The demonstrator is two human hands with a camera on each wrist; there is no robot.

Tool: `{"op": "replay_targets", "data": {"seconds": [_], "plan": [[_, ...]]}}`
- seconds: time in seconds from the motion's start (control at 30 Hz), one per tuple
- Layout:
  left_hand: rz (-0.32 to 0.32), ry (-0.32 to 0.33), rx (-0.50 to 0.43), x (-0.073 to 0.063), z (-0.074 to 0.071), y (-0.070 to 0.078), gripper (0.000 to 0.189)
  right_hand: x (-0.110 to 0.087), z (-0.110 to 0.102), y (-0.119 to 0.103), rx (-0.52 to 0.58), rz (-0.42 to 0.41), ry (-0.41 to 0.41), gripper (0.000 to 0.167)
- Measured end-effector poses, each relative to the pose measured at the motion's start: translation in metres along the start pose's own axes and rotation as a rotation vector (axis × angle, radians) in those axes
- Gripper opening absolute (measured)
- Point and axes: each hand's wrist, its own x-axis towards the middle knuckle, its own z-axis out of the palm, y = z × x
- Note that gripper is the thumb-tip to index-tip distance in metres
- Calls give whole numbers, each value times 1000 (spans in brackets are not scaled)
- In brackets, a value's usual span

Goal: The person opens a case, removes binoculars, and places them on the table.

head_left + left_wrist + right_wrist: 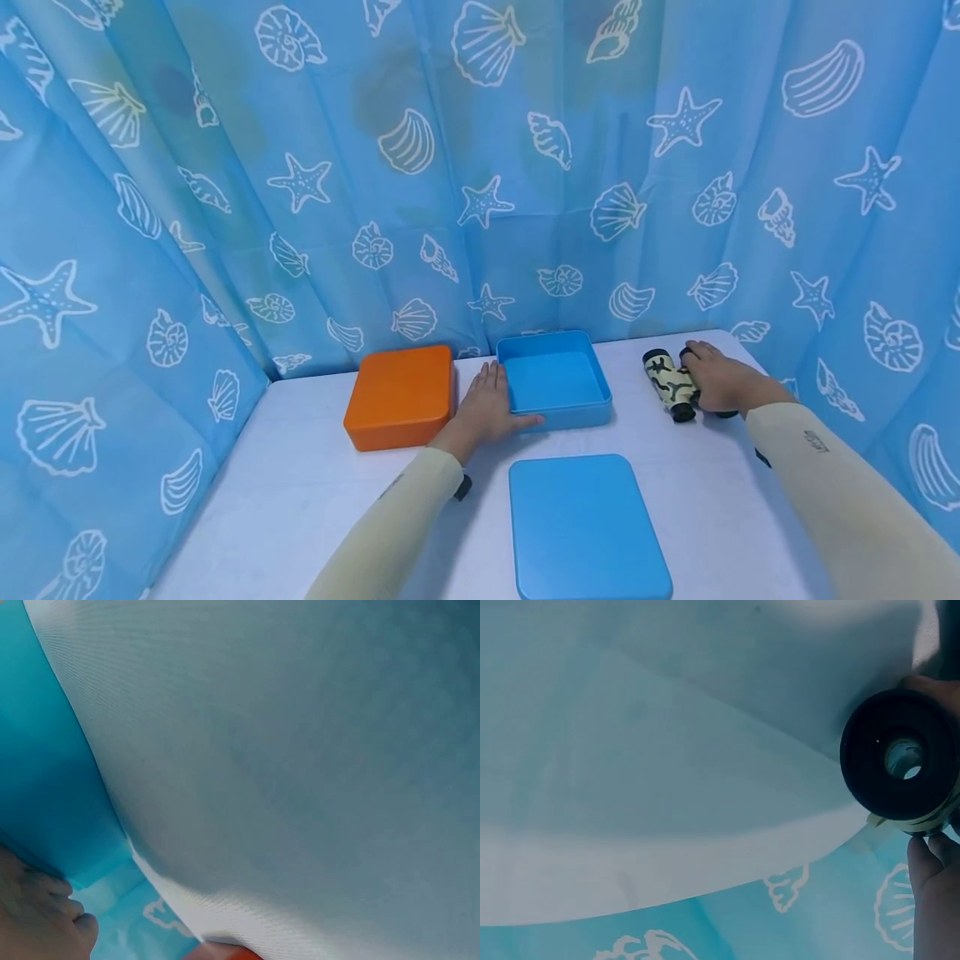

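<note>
My left hand [489,408] lies along the left wall of an open blue box [573,418], fingers straight and thumb stretched along its front. In the left wrist view, the hand [37,915] is against the blue box wall [52,765]. On the right, my right hand [718,379] grips camouflage binoculars [667,379] with black ends and covers their right barrel. The right wrist view shows a black round end of the binoculars [862,769], with fingers of the hand [939,900] around the barrel. Whether the binoculars touch the table is unclear.
A blue lid [588,529] lies flat in front of the blue box. Left of my left hand stands an orange closed box [401,396]. All rest on a white-covered table [300,483], with a blue shell-patterned curtain [450,208] behind and at both sides.
</note>
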Motion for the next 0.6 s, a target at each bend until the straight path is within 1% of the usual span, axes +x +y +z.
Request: {"op": "replay_targets", "data": {"seconds": [0.2,0.43,0.6], "plan": [[4,6,-2,0,2,0,129,4,-1,0,20,51,-52,76],[1,7,3,1,1,0,129,7,-2,2,41,69,-59,74],[-1,5,4,1,2,0,128,10,0,3,33,71,-66,73]]}}
